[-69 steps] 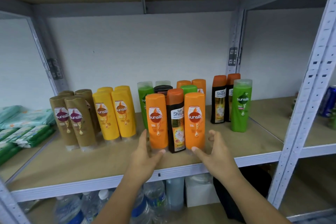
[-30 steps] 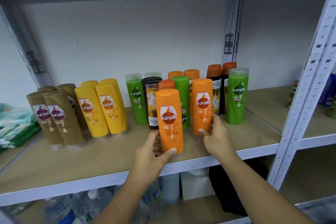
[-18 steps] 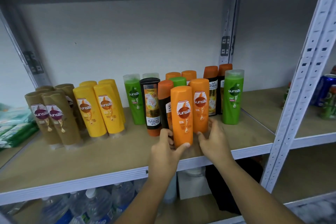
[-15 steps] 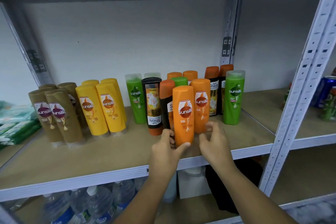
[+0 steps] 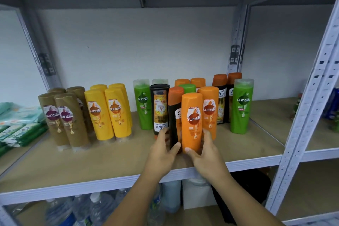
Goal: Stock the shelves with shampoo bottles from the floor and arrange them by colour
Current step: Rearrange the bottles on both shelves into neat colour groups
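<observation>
Orange bottle [image 5: 191, 121], carried right over the last second, now stands at the near edge of the shelf [image 5: 110, 161], just beside its orange twin [image 5: 209, 110]. The right grip [image 5: 205, 152] has taken it over, with the thumb on its near face and the fingers round its right side. The left grip [image 5: 163, 152] has shifted to the black bottle [image 5: 172, 121] and curls round its base. By this judgement the oranges are gathering, though the black bottle and a green bottle [image 5: 187, 88] stand among them. Its long axis is near vertical, rounded end up, label facing near.
</observation>
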Demonstrator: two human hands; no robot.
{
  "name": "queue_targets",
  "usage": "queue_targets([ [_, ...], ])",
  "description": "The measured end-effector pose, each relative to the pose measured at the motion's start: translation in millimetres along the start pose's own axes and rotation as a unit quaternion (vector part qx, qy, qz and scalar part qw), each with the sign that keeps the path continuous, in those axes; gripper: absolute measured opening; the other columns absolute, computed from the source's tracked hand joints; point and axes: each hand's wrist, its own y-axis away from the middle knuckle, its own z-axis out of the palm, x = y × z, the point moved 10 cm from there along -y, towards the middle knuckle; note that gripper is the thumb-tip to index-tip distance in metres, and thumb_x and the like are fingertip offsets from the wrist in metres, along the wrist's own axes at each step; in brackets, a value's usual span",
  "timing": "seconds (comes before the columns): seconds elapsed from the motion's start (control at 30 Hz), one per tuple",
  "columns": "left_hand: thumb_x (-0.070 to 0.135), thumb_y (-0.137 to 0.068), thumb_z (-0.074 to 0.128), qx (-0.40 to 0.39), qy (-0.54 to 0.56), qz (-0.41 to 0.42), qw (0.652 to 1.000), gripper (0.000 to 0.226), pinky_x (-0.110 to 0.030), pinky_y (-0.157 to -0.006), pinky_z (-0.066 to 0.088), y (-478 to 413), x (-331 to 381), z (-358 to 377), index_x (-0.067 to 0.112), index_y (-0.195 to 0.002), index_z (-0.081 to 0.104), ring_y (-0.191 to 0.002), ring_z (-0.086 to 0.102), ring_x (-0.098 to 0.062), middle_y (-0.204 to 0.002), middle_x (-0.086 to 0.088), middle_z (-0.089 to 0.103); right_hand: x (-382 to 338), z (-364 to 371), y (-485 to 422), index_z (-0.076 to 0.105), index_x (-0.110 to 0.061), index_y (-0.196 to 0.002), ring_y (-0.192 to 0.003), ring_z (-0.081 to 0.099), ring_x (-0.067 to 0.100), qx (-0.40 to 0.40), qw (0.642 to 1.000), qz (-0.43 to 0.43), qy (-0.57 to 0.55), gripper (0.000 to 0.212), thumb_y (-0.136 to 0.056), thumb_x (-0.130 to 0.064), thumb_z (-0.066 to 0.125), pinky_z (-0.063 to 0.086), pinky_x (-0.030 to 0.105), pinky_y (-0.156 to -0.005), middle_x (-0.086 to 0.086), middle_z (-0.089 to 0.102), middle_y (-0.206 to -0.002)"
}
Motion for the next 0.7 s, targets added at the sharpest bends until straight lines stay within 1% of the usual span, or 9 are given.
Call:
queue_targets([
  [0.03,0.028,-0.096,0.067,0.010,-0.014,0.000,1.000,0.058,-0.024,-0.099,0.049,-3,-1,-1,0.034,-0.145,0.036,-0.117,0.057,-0.005,-0.126,0.014,0.057,2,0,-1,0.027,-0.038,-0.143,-0.122,0.055,0.018,0.003,1.000,0.001,0.003,0.076,-0.087,-0.036,0.077,0.049,0.037,-0.101,-0.008,0.053,-0.133],
  [0.07,0.029,-0.096,0.067,0.014,-0.028,0.001,1.000,0.057,-0.029,-0.100,0.050,-7,-1,-1,0.033,-0.144,0.038,-0.115,0.057,-0.006,-0.124,0.014,0.057,4,0,-2,0.026,-0.038,-0.144,-0.122,0.055,0.019,0.008,1.000,0.001,0.008,0.076,-0.087,-0.035,0.076,0.048,0.036,-0.100,-0.007,0.053,-0.134],
  [0.17,0.028,-0.095,0.068,0.006,-0.042,0.010,0.999,0.055,-0.030,-0.100,0.050,-14,-1,9,0.030,-0.144,0.041,-0.114,0.058,-0.006,-0.119,0.017,0.057,10,-4,-7,0.022,-0.035,-0.148,-0.127,0.053,0.021,0.021,1.000,0.004,0.020,0.080,-0.088,-0.033,0.075,0.046,0.037,-0.101,-0.003,0.051,-0.141],
  [0.27,0.028,-0.095,0.068,0.001,-0.052,0.026,0.998,0.048,-0.034,-0.100,0.053,-19,1,18,0.034,-0.137,0.046,-0.113,0.061,-0.005,-0.118,0.017,0.064,16,-13,-10,0.018,-0.030,-0.154,-0.133,0.049,0.022,0.039,0.999,0.016,0.027,0.086,-0.089,-0.030,0.075,0.044,0.039,-0.105,-0.003,0.047,-0.147],
  [0.43,0.033,-0.093,0.070,0.004,-0.067,0.036,0.997,0.055,-0.033,-0.097,0.054,-22,11,29,0.028,-0.143,0.046,-0.112,0.063,-0.009,-0.118,0.011,0.065,23,-29,-11,0.031,-0.029,-0.146,-0.128,0.051,0.020,0.070,0.997,0.023,0.025,0.074,-0.088,-0.026,0.077,0.046,0.040,-0.104,-0.006,0.051,-0.137],
  [0.53,0.037,-0.092,0.071,-0.001,-0.073,0.044,0.996,0.059,-0.033,-0.095,0.055,-22,16,35,0.029,-0.145,0.045,-0.113,0.064,-0.010,-0.125,0.008,0.067,27,-36,-11,0.033,-0.030,-0.145,-0.127,0.052,0.020,0.079,0.996,0.026,0.032,0.072,-0.087,-0.029,0.077,0.048,0.046,-0.104,-0.004,0.053,-0.138],
  [0.57,0.038,-0.092,0.071,-0.003,-0.074,0.046,0.996,0.060,-0.032,-0.095,0.055,-22,17,36,0.029,-0.145,0.045,-0.113,0.064,-0.010,-0.126,0.007,0.067,28,-38,-11,0.033,-0.031,-0.145,-0.127,0.052,0.020,0.079,0.996,0.027,0.037,0.072,-0.087,-0.032,0.077,0.048,0.046,-0.104,-0.004,0.052,-0.138],
  [0.63,0.037,-0.092,0.071,-0.005,-0.078,0.049,0.996,0.062,-0.030,-0.095,0.055,-20,19,36,0.029,-0.147,0.045,-0.113,0.064,-0.009,-0.128,0.007,0.067,28,-41,-10,0.036,-0.028,-0.143,-0.124,0.052,0.019,0.083,0.995,0.025,0.049,0.069,-0.087,-0.036,0.076,0.049,0.041,-0.100,-0.002,0.053,-0.136],
  [0.7,0.035,-0.091,0.072,-0.012,-0.081,0.055,0.995,0.063,-0.029,-0.095,0.055,-17,21,37,0.028,-0.147,0.044,-0.112,0.065,-0.010,-0.128,0.006,0.067,27,-43,-8,0.041,-0.023,-0.141,-0.119,0.054,0.019,0.084,0.994,0.025,0.065,0.066,-0.087,-0.038,0.075,0.046,0.033,-0.093,0.000,0.054,-0.132],
])
